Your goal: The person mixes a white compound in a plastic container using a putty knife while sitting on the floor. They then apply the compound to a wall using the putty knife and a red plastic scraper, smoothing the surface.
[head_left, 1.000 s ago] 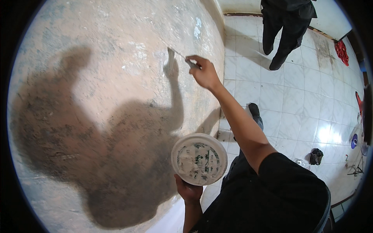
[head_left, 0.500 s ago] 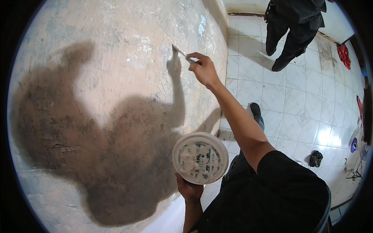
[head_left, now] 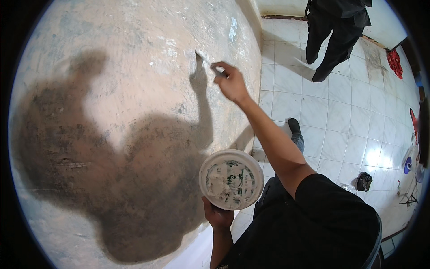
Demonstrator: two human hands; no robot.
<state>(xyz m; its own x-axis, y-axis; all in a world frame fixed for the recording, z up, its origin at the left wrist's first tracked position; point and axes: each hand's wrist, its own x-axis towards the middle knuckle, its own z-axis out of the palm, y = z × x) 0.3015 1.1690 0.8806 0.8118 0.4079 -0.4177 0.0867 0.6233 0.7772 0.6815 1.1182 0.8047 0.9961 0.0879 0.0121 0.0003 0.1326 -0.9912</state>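
Observation:
My right hand (head_left: 231,84) is closed around the handle of a putty knife (head_left: 204,58). The blade's tip meets, or nearly meets, the patchy plastered wall (head_left: 121,40), in its upper right part. Lower down, my left hand (head_left: 218,217) grips a round white plastic lid (head_left: 231,154) from its near edge, with the fingers hidden beneath. Pale putty (head_left: 218,181) is smeared over the lid's face, mostly on its left side, partly covering green print. The lid is held close to the wall, in front of my body.
A person in dark clothes (head_left: 329,40) stands on the white tiled floor (head_left: 313,107) at the far right. Further right lie a red bag or cloth (head_left: 394,63), a black plastic bag (head_left: 364,181) and a purple round item (head_left: 407,165). My shadow covers much of the wall.
My right hand and the putty knife have shifted slightly left and down along the wall. The lid in my left hand has risen a little. The other person has barely moved.

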